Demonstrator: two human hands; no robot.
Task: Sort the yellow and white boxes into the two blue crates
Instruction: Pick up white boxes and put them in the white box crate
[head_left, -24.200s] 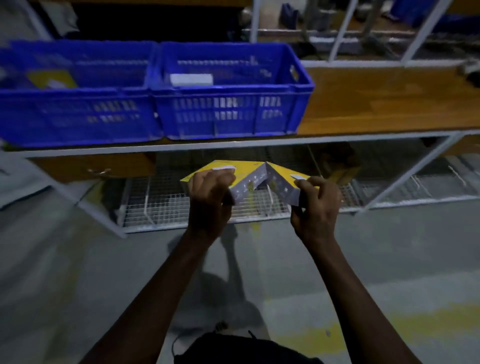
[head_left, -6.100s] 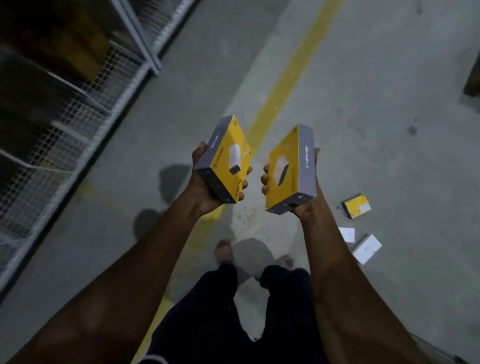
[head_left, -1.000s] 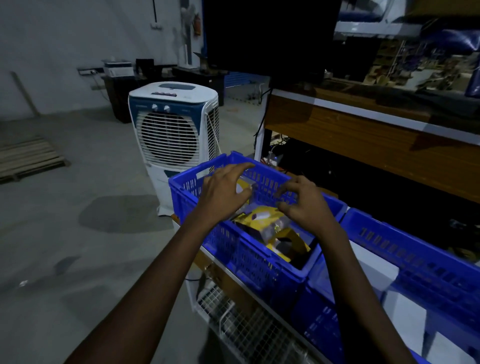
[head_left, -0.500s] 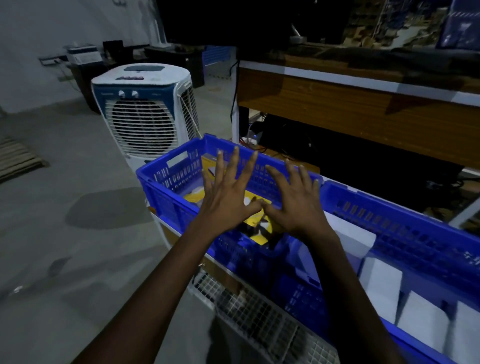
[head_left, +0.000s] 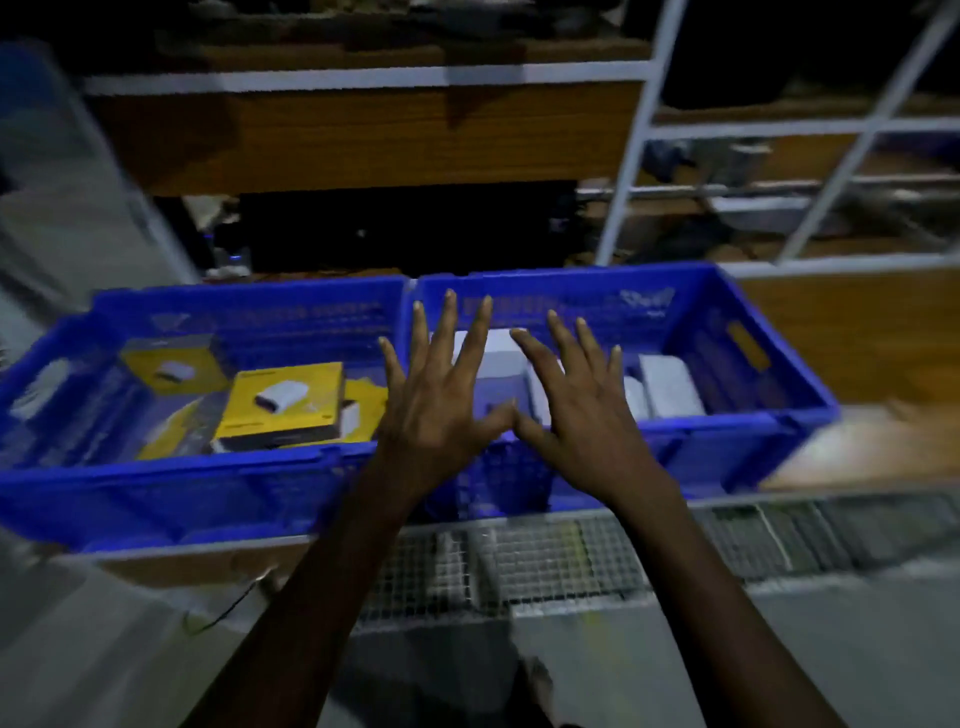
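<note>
Dim storeroom with a wooden shelf (head_left: 857, 332) on a white metal frame (head_left: 628, 156). The edges are motion-blurred.

Head view:
- Two blue crates sit side by side on the shelf with their short walls touching. Left crate (head_left: 156, 473), right crate (head_left: 727, 415).
- Left crate holds the yellow boxes (head_left: 283, 402). One lies flat on top near the middle, printed face up with a white device pictured. A second one (head_left: 171, 366) sits further back left. More yellow shows under and beside the top one, count unclear.
- Right crate holds the white boxes (head_left: 670, 384). One is clear on the right side, and another (head_left: 498, 358) is partly hidden behind the fingers. Others are too blurred to count.
- Left hand (head_left: 441, 410) has fingers straight and spread, back of hand up, holding nothing. It sits in front of the wall where the crates meet.
- Right hand (head_left: 582, 415) is the same: splayed flat and empty, over the left part of the right crate.
- The thumb tips meet between the two hands.
- Can't tell whether either hand touches a box or a rim.
- Wire mesh rack (head_left: 545, 561) runs below the shelf, with grey concrete floor (head_left: 831, 649) under it.
- Both forearms are bare, reaching in from the bottom edge.
</note>
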